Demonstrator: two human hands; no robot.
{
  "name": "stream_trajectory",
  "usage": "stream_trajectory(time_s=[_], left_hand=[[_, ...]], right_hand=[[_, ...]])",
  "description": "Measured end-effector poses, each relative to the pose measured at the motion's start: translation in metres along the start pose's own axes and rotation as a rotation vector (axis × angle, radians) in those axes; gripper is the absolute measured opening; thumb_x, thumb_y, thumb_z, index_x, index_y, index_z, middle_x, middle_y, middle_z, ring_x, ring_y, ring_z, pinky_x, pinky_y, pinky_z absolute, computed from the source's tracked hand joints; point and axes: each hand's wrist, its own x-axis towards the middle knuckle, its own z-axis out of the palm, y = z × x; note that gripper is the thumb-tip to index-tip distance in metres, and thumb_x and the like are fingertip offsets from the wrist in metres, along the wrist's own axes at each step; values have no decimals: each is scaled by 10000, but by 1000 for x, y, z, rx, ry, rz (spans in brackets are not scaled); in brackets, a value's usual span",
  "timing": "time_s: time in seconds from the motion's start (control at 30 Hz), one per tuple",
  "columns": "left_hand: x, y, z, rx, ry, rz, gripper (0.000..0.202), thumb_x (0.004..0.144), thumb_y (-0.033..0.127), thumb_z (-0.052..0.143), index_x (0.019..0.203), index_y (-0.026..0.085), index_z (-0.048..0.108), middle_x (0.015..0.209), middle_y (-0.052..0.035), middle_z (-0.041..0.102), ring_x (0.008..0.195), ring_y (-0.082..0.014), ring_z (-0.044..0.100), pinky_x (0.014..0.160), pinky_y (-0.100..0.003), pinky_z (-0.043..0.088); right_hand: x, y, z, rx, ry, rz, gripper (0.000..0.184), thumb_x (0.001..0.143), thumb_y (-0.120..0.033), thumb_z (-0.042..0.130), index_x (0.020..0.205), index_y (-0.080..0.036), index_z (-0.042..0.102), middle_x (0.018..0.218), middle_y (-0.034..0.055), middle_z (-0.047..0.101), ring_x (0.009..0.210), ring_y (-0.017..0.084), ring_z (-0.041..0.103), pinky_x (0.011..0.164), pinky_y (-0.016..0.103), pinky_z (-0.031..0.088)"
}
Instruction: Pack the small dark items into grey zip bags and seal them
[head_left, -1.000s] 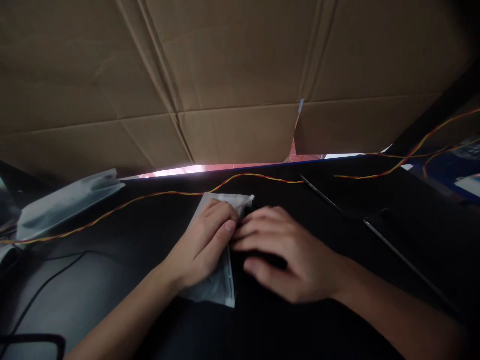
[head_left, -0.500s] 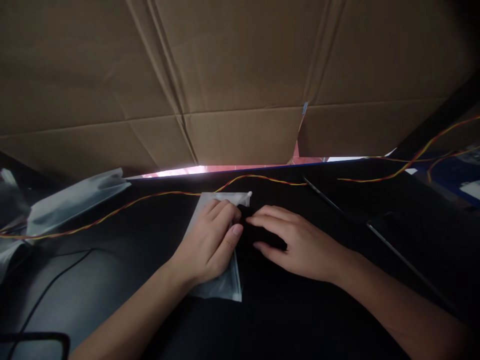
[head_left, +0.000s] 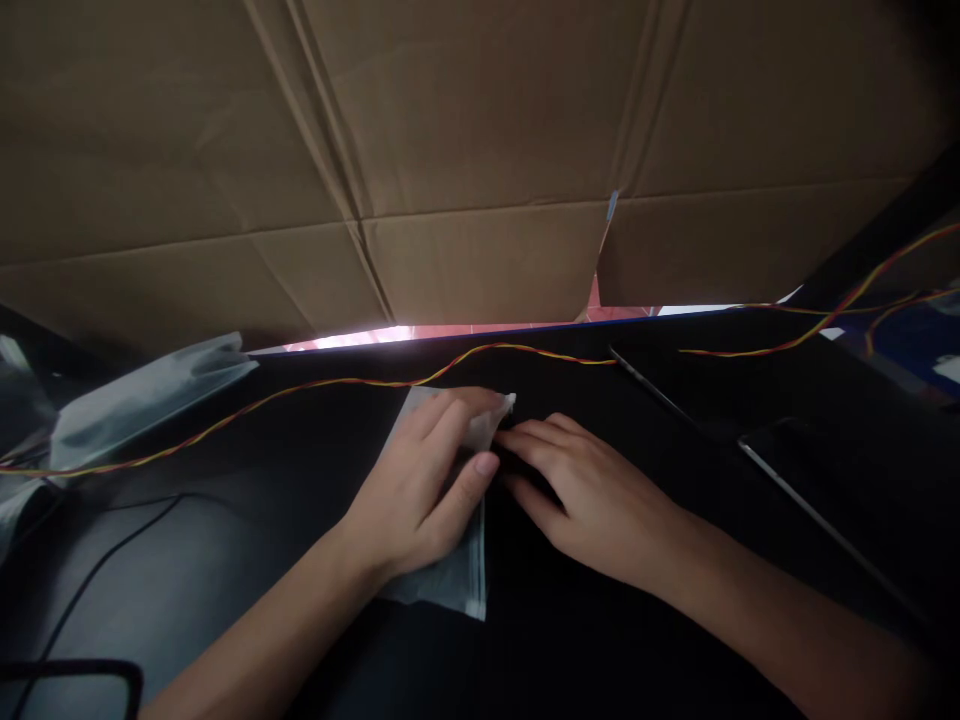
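A frosted plastic zip bag (head_left: 442,585) lies flat on the black tabletop, its zip edge facing right. My left hand (head_left: 420,480) rests over it, with the fingers curled at its upper right corner and the thumb by the zip edge, gripping the bag there. That corner is slightly raised and bunched. Just to the right, my right hand (head_left: 585,480) has its fingertips bent at the bag's mouth. Something dark may be between its thumb and fingers, but it blends into the black surface and cannot be made out.
Two dark flat slabs with light edges, a nearer one (head_left: 810,510) and a farther one (head_left: 660,385), lie right. A red-yellow twisted wire (head_left: 300,392) crosses behind. Another plastic bag (head_left: 150,395) and a black cable (head_left: 105,560) are left. A cardboard sheet (head_left: 480,130) stands behind.
My left fingers have stretched toward the bag's upper right corner, which now bunches up. My right fingertips have moved slightly left, closer to the bag's mouth. The view has shifted slightly.
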Motion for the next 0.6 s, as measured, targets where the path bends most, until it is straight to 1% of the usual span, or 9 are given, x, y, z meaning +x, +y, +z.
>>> stream_trajectory(time_s=[0.07,0.1,0.13,0.2,0.3,0.4,0.5,0.57,0.6], left_hand=[[-1,-3,2,35,-62,-121,498,1153,422,360,1574,179,466,1601,-155,564,1528,-345,474,1276,-610,341],[-2,-5,4,26,-113,-147,534,1162,447,323,1612,184,436,1647,-148,535,1581,-349,422,1315,-647,269],[-3,-7,5,3,-164,-147,567,1167,474,293,1643,187,408,1682,-141,505,1618,-346,373,1340,-666,205],[-4,-8,7,-59,-240,-98,636,1166,537,258,1685,182,354,1729,-136,441,1657,-328,303,1368,-658,132],[-3,-4,8,-102,-272,-20,719,1147,623,248,1710,181,312,1770,-140,356,1679,-320,240,1380,-646,86],[-2,-1,6,-118,-284,-7,746,1125,675,263,1721,228,298,1795,-121,295,1686,-327,206,1378,-656,61],[-1,-7,3,-126,-257,-59,745,1123,684,240,1717,241,319,1798,-105,286,1688,-320,196,1379,-647,85],[-1,-14,0,-104,-229,-106,764,1122,689,226,1708,214,344,1788,-115,309,1685,-324,209,1376,-652,100],[-1,-17,-1,-91,-221,-127,776,1120,695,225,1703,201,354,1783,-121,319,1683,-328,218,1374,-655,108]], right_hand=[[0,2,-4,42,-33,-74,254,1033,-181,627,1257,-232,735,1227,61,774,1191,283,619,1066,499,523],[0,3,-5,62,-58,-116,228,1017,-165,642,1204,-244,747,1200,44,782,1205,276,607,1063,488,520],[0,3,-6,77,-84,-151,206,1003,-148,652,1153,-246,753,1168,33,789,1216,274,596,1062,483,517],[-1,1,-3,82,-101,-164,156,1000,-141,647,1075,-229,753,1113,35,798,1212,279,592,1057,494,512],[-1,-4,5,37,-70,-75,157,1045,-176,596,1048,-190,752,1079,64,804,1138,292,624,1023,524,519],[-1,-4,7,24,-44,-36,153,1032,-190,609,1062,-176,758,1119,87,805,1136,304,652,1014,525,531],[-1,3,-6,73,21,-66,181,1035,-260,654,1172,-198,755,1238,84,798,1211,276,680,1070,477,531],[0,10,-20,18,151,-87,235,1027,-305,692,1240,-218,745,1307,78,782,1250,266,683,1109,472,510],[0,13,-26,-30,219,-104,235,1017,-317,710,1231,-227,748,1312,75,778,1254,270,682,1111,479,503]])
